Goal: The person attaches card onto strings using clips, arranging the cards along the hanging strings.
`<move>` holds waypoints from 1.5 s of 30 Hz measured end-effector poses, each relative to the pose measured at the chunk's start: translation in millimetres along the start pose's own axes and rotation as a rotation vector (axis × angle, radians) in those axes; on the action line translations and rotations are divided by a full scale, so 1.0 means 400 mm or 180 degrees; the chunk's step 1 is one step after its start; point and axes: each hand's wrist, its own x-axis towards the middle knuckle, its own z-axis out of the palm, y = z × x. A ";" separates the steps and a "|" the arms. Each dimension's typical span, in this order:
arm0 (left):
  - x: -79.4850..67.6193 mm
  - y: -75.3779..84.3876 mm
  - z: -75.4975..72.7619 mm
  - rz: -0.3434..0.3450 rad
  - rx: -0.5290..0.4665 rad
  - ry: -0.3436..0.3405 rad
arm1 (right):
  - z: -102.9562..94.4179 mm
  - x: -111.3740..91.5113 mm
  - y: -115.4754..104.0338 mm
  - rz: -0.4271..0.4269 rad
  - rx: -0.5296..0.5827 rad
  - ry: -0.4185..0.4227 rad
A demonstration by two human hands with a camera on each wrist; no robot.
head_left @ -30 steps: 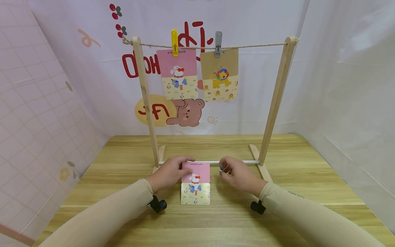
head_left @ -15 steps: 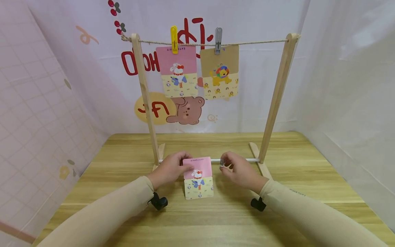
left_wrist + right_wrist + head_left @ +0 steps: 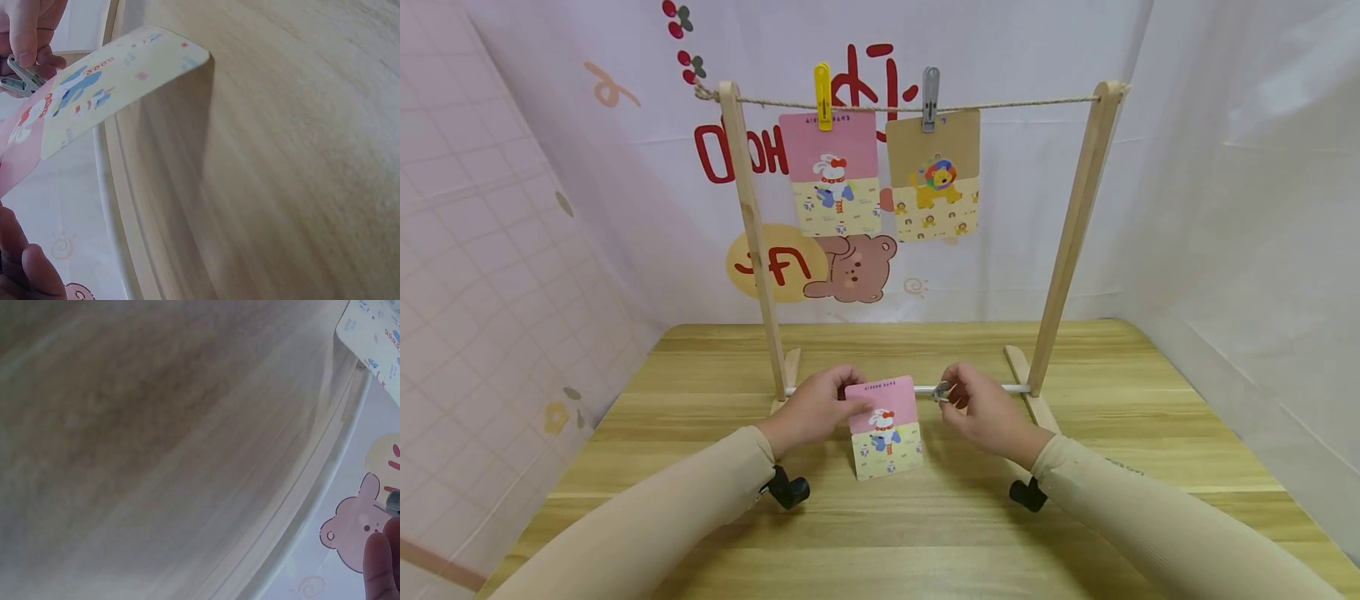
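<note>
My left hand [image 3: 814, 410] pinches a pink and yellow card with a white rabbit [image 3: 886, 442] by its upper left edge. The card leans above the table, its pink half at the top. To its right, my right hand [image 3: 983, 412] holds a small grey clothespin [image 3: 940, 391] between thumb and fingers. In the left wrist view that clothespin [image 3: 24, 78] appears beside the card's pink part, apart from it. On the twine [image 3: 1015, 105] hang a matching rabbit card [image 3: 831, 167] under a yellow clothespin [image 3: 823, 96] and a tan lion card [image 3: 934, 179] under a grey clothespin [image 3: 930, 100].
Two wooden posts, left [image 3: 751, 208] and right [image 3: 1075, 225], carry the twine. A white rod [image 3: 1017, 388] joins them low down behind the hands. The wooden table [image 3: 880, 533] lies below, with a printed white curtain [image 3: 1022, 250] at the back.
My left hand has raised the rabbit card off the table and tilted it, shifting it slightly right. The clothespin in my right hand has turned between the fingers.
</note>
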 end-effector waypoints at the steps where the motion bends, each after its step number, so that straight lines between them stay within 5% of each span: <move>1: 0.000 0.002 -0.001 0.0002 -0.0003 0.0001 | -0.001 0.000 0.000 -0.0017 -0.0005 0.0023; 16: 0.007 0.014 -0.013 0.0141 -0.0223 0.0107 | -0.011 0.007 0.004 -0.0189 0.0013 0.0181; 29: 0.014 0.030 -0.019 0.0453 -0.0283 0.0468 | -0.027 0.007 -0.002 -0.0297 0.0136 0.0373; 36: 0.015 0.042 -0.026 0.0620 -0.0237 0.0640 | -0.060 -0.001 -0.087 -0.0235 0.0278 0.0570; 45: 0.024 0.068 -0.035 0.0689 -0.0060 0.0852 | -0.086 0.017 -0.088 -0.0350 0.0131 0.0773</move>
